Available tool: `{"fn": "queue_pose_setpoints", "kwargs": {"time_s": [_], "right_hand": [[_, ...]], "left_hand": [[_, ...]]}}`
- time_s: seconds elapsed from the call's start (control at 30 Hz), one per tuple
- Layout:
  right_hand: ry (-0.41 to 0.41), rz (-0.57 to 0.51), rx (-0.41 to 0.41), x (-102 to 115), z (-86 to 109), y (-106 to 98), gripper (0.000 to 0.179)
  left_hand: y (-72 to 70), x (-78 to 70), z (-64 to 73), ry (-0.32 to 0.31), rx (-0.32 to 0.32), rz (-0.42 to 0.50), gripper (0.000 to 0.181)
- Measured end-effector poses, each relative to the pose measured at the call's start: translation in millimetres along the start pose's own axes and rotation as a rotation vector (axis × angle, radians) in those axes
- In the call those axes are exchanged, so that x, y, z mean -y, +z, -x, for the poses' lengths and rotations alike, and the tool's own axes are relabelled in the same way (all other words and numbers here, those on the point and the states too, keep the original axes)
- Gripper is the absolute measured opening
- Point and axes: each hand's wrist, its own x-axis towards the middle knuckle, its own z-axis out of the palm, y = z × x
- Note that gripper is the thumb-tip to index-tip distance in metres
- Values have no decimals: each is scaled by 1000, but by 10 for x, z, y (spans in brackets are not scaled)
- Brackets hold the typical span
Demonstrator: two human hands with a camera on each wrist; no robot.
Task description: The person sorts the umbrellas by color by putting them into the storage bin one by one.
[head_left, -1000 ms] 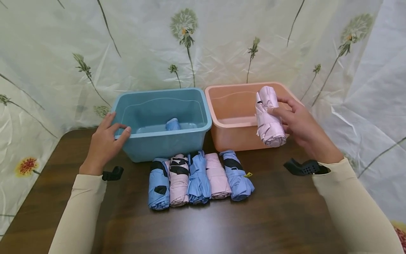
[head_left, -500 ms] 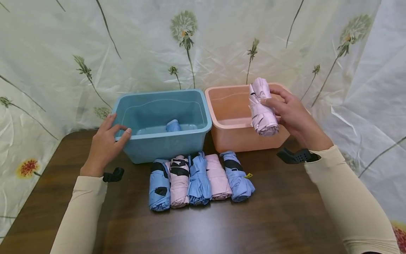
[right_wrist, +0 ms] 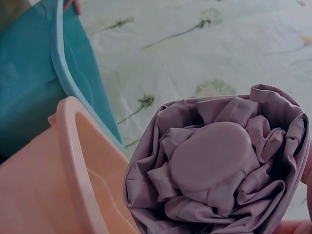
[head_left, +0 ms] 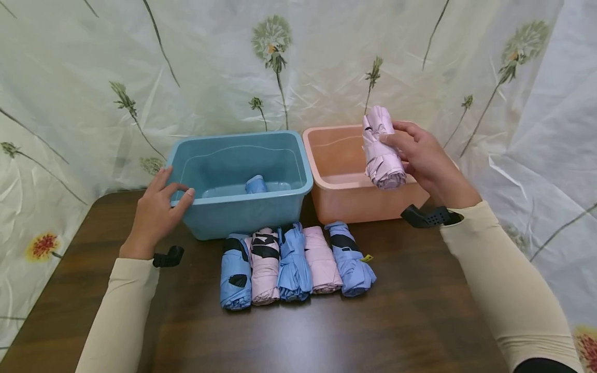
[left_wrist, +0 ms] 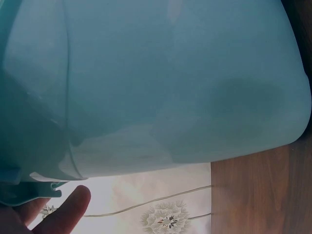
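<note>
My right hand [head_left: 426, 160] grips a rolled pink folding umbrella [head_left: 384, 150], thumb on the near side, and holds it over the front of the peach bin [head_left: 368, 204]. Its oval handle end faces the camera in the right wrist view. With relaxed fingers my left hand [head_left: 158, 215] rests at the left front corner of the blue bin [head_left: 247, 212]; in the left wrist view its fingers [left_wrist: 68, 209] lie by the rim. A blue umbrella [head_left: 256, 184] lies inside that bin. The peach bin's inside is partly hidden behind the held umbrella.
In front of the bins, several rolled umbrellas lie side by side on the dark wooden table [head_left: 298, 342]: blue [head_left: 235, 280], pink [head_left: 265, 274], blue [head_left: 295, 269], pink [head_left: 323, 264] and blue [head_left: 352, 267]. A floral curtain [head_left: 210, 62] hangs close behind the bins.
My right hand has carried the pink umbrella leftward and farther back, over the peach bin. The left hand has stayed at the blue bin's corner.
</note>
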Motion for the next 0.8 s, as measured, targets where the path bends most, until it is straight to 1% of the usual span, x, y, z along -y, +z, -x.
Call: {"fn": "queue_pose_setpoints", "kwargs": {"time_s": [0.2, 0.37, 0.6, 0.7, 0.8], "right_hand": [[8, -43, -4, -4, -112, 34, 75], [3, -19, 16, -8, -204, 76, 75], [41, -52, 42, -42, -309, 89, 78], [48, -60, 40, -70, -358, 80, 80], [53, -79, 20, -101, -427, 80, 80]], "left_hand": [[-2, 2, 0, -3, 1, 3, 46], [2, 4, 1, -3, 14, 3, 46], [8, 5, 4, -9, 20, 1, 46], [4, 3, 2, -5, 17, -3, 46], [3, -1, -3, 3, 9, -5, 45]]}}
